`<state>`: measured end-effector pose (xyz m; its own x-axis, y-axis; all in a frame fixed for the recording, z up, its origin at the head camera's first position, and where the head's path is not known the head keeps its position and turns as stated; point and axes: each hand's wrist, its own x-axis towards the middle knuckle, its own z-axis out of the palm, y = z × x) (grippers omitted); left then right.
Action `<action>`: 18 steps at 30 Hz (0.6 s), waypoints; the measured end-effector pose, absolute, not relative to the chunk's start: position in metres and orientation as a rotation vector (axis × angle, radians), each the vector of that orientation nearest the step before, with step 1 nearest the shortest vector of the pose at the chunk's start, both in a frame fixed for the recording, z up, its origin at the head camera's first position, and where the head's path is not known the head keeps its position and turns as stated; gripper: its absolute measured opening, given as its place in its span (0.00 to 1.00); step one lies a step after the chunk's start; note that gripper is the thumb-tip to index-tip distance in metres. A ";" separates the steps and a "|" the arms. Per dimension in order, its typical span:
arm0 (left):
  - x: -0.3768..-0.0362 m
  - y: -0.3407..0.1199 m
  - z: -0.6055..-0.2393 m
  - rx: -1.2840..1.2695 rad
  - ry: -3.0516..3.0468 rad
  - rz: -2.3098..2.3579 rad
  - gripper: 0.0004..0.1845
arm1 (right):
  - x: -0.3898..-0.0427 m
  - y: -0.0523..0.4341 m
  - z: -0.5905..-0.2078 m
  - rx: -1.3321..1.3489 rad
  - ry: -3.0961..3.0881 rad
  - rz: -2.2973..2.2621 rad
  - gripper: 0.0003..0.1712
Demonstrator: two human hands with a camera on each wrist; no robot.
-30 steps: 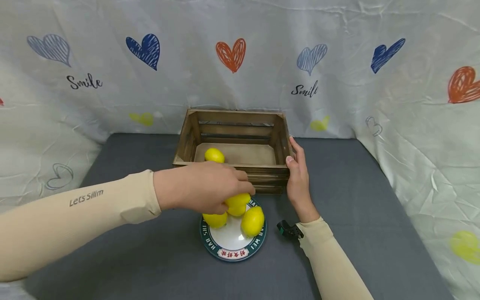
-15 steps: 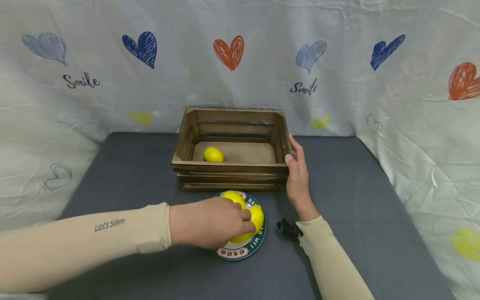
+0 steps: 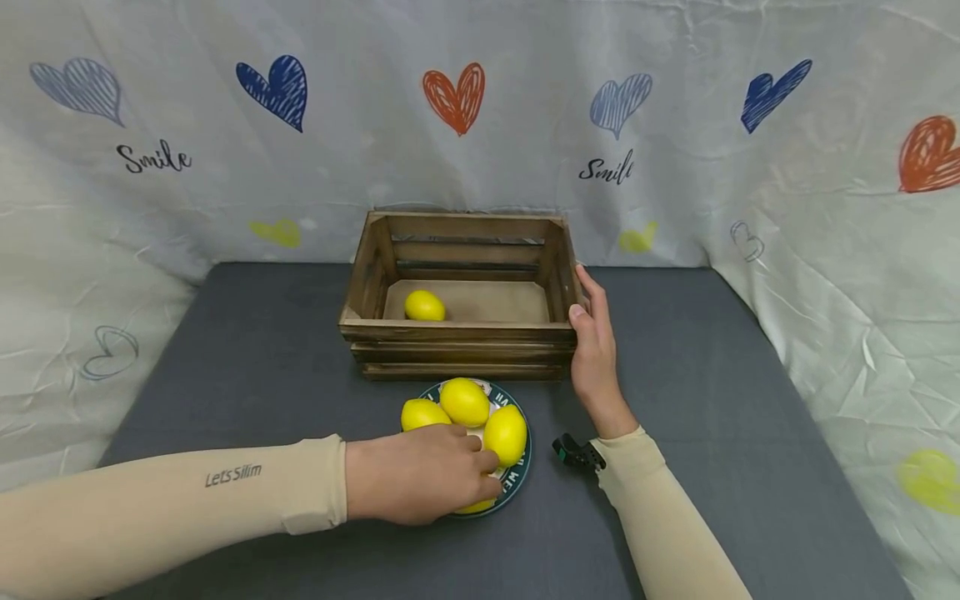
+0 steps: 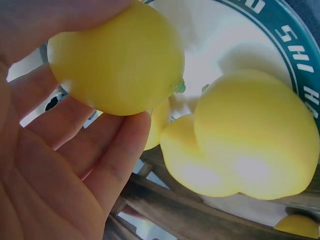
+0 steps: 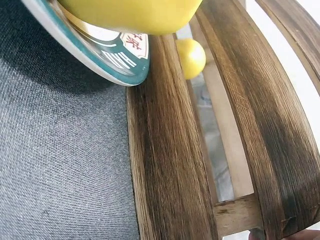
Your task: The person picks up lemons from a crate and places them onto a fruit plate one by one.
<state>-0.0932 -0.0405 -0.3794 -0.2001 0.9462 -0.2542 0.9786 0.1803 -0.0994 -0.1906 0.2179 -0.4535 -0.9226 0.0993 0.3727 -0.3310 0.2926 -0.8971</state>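
In the head view my left hand (image 3: pixel 423 475) is over the near side of a white plate (image 3: pixel 519 473) with a green rim. It grips a lemon (image 4: pixel 120 60) between thumb and fingers, as the left wrist view shows; from above, the hand mostly hides this fruit. Beside it on the plate lie three more lemons: one at the back (image 3: pixel 465 402), one at the right (image 3: pixel 506 435), and one at the left, partly covered by the hand. Behind the plate stands a brown slatted wooden crate (image 3: pixel 457 352). My right hand (image 3: pixel 597 367) holds the crate's right side, thumb at the front corner.
A single lemon (image 3: pixel 425 306) lies inside the crate, left of its middle. Dark grey cloth (image 3: pixel 262 358) covers the table. White curtains (image 3: pixel 525 50) printed with hearts hang behind and along both sides. A black band (image 3: pixel 577 453) is at my right wrist.
My left hand has moved back from beside the crate's front toward the plate's near side, uncovering the back lemons, and now grips a lemon there. The right hand stays on the crate.
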 end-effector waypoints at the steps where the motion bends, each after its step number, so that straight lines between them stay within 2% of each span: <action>1: -0.093 -0.041 -0.381 1.903 2.303 -0.366 0.21 | -0.191 0.218 -0.454 0.208 -2.209 1.667 0.33; 18: -0.094 -0.042 -0.388 1.946 2.297 -0.423 0.18 | -0.191 0.218 -0.453 0.215 -2.198 1.680 0.34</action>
